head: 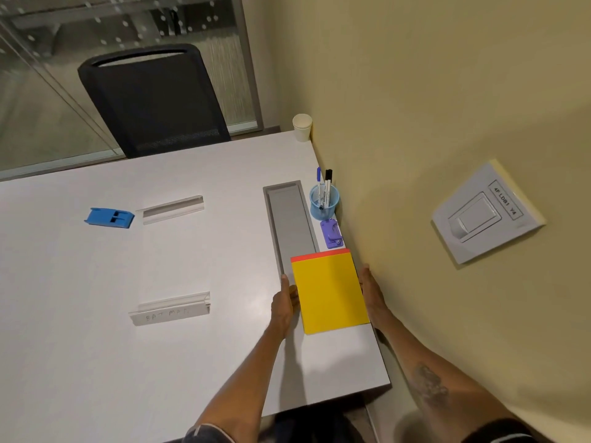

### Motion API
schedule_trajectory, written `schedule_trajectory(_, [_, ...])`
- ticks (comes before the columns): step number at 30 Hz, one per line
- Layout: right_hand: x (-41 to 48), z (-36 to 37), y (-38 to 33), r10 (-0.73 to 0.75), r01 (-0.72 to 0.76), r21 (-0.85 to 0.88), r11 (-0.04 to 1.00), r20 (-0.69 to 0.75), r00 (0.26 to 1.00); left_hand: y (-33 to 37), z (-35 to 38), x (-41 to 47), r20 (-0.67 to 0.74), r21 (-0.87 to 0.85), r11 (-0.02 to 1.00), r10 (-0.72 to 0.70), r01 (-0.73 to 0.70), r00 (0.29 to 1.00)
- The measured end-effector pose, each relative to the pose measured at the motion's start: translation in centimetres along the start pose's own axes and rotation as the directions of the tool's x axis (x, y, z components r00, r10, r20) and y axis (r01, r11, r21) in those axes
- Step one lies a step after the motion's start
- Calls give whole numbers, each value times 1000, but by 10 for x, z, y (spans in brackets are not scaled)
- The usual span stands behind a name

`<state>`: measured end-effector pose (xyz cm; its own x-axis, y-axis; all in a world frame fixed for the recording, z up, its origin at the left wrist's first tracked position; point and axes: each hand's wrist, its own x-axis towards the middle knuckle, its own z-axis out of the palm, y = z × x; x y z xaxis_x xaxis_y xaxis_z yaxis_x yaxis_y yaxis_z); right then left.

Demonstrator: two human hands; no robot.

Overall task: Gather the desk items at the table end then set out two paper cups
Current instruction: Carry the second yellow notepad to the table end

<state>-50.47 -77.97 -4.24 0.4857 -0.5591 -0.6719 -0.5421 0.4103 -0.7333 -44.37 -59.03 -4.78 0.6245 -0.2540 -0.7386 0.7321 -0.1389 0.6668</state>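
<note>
A yellow notepad (329, 292) with a red top strip lies on the white table (96, 314) near its right edge, by the wall. My left hand (284, 302) touches the pad's left side and my right hand (372, 292) its right side, fingers straight along the edges. Beyond the pad sit a purple stapler (332, 233) and a blue mesh pen cup (324, 201) with pens. A white paper cup (302, 126) stands at the far corner against the wall. A blue hole punch (108, 217) lies at the left.
Two clear acrylic name stands (172, 208) (171, 310) sit mid-table. A grey cable tray (291, 222) is set into the table left of the pen cup. A black chair (153, 100) stands behind the far edge. The yellow wall holds a light switch (487, 212).
</note>
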Motion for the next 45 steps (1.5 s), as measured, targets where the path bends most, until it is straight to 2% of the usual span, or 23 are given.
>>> schedule_trajectory(4, [1,2,1,17,-17,57,998,2,1000,0,0,3,24,17,999,32,-32,999])
schedule_trajectory(9, [6,5,-1,43,-42,113,993,-11,999,-2,0,8,-20,25,998,53,-52,998])
schedule_trajectory(14, [8,4,2,22,-22,-20,1000,8,1000,4,-2,8,-57,-13,1000,18,-18,998])
schedule_trajectory(19, [11,5,4,6,-7,-83,997,-8,1000,2,-4,11,-65,-30,999,16,-18,998])
schedule_trajectory(32, [7,6,11,-61,52,-155,987,-58,996,-1,-4,11,-53,-29,999,19,-20,998])
schedule_trajectory(45, [2,9,8,-55,53,-216,975,-2,998,-1,-9,6,-52,-10,1000,17,-17,999])
